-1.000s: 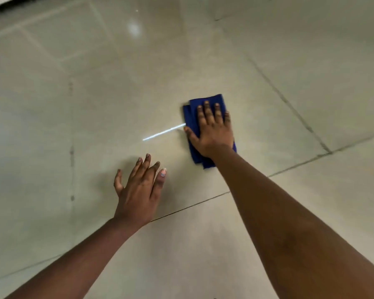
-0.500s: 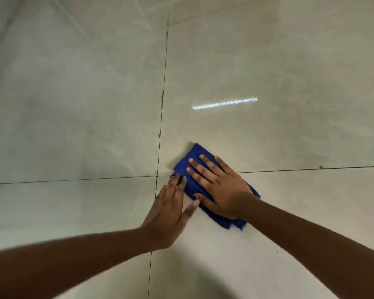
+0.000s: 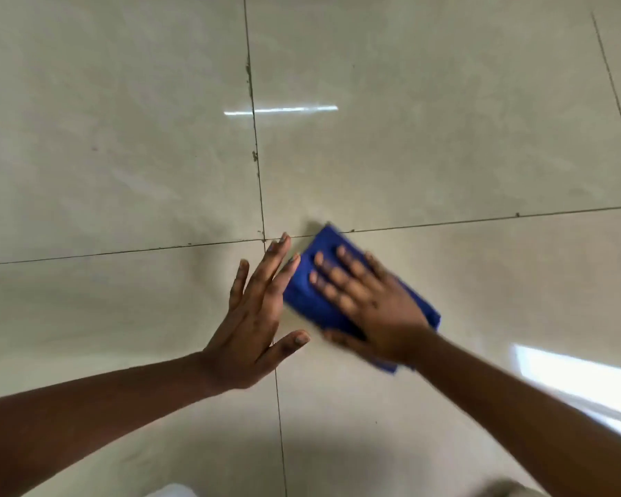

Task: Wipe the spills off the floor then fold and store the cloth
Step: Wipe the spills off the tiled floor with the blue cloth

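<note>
A folded blue cloth [image 3: 303,292] lies flat on the pale tiled floor [image 3: 445,156], just below a horizontal grout line. My right hand [image 3: 370,306] presses down on top of it, fingers spread and thumb along its near edge; the hand and cloth are blurred. Much of the cloth is hidden under that hand. My left hand [image 3: 255,317] rests open on the floor, fingers straight, its fingertips touching the cloth's left edge. I cannot make out any spill on the tiles.
Two grout lines cross [image 3: 264,241] just left of the cloth. A thin streak of reflected light [image 3: 280,110] shows farther up the floor, and a bright window reflection [image 3: 581,382] lies at the right edge.
My right hand has slid the cloth from the far tile back toward me, to the grout crossing. My left hand has come in beside it and touches the cloth's left edge.
</note>
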